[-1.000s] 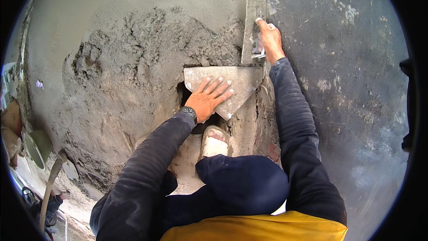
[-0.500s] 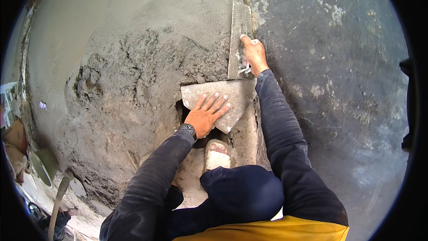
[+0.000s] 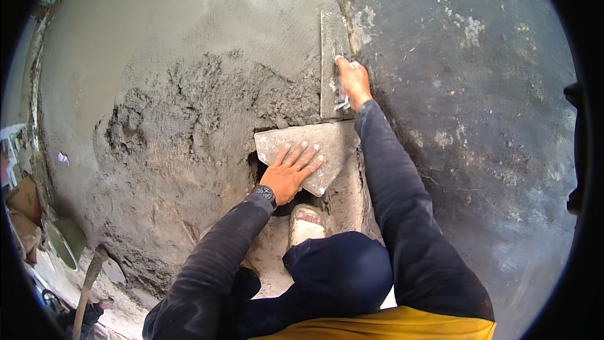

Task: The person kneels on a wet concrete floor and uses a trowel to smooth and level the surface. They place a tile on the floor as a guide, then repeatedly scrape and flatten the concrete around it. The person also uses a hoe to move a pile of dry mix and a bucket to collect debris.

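My right hand (image 3: 355, 84) is closed round the handle of a long, flat plastering trowel (image 3: 330, 44). The trowel's grey blade lies along the joint between wet cement (image 3: 270, 31) and the dark wall-like surface on the right. My left hand (image 3: 289, 171) rests flat, fingers spread, on an angular grey slab (image 3: 336, 145), with a watch (image 3: 265, 193) on that wrist. A dark gap shows beneath the slab's left and lower edges. Beyond the slab lies rough, lumpy mortar (image 3: 189, 101), which turns smooth toward the far left.
My sandalled foot (image 3: 307, 225) stands just below the slab. The dark, stained surface (image 3: 465, 119) borders my right arm. At the lower left are a bucket (image 3: 66, 242), a long-handled tool (image 3: 88, 286) and brown cardboard-like pieces (image 3: 24, 204).
The whole view has shifted slightly. My right hand and the trowel stay along the joint, the trowel perhaps a little nearer. My left hand stays flat on the slab.
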Demonstrator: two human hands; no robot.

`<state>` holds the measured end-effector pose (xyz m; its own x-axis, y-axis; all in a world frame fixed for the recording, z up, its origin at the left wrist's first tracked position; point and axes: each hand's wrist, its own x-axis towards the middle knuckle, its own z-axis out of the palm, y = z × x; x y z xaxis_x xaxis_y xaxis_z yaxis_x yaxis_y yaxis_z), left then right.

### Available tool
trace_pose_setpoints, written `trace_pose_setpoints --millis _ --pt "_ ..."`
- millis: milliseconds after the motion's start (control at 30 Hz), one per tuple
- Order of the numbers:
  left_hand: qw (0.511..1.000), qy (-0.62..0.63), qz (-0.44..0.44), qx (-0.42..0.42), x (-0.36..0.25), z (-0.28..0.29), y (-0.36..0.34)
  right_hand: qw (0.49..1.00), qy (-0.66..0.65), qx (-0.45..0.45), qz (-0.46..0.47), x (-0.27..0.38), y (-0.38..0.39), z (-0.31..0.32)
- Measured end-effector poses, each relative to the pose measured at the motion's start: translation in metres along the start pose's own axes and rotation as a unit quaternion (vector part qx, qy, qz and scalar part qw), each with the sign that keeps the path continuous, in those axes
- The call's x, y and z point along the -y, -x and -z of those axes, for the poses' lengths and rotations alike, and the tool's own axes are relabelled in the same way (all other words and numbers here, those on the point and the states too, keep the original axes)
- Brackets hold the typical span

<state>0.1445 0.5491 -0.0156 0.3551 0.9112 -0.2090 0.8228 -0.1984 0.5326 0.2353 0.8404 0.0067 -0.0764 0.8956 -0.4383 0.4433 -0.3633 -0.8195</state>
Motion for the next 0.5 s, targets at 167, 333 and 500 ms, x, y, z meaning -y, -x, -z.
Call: trace_pose_setpoints --millis 167,333,500 --pt "1.000 -0.029 -0.004 0.001 0.000 0.003 0.001 0.996 -0.024 0.064 -0.053 0.010 -0.015 0.002" --pt "0.999 -0.019 0.009 0.025 0.001 0.004 -0.001 0.997 0.064 -0.022 0.045 0.004 0.000 0.008" --pt "1.000 -0.031 0.002 0.001 -0.001 0.001 0.000 0.995 0.009 0.068 -0.075 0.009 -0.011 0.004"
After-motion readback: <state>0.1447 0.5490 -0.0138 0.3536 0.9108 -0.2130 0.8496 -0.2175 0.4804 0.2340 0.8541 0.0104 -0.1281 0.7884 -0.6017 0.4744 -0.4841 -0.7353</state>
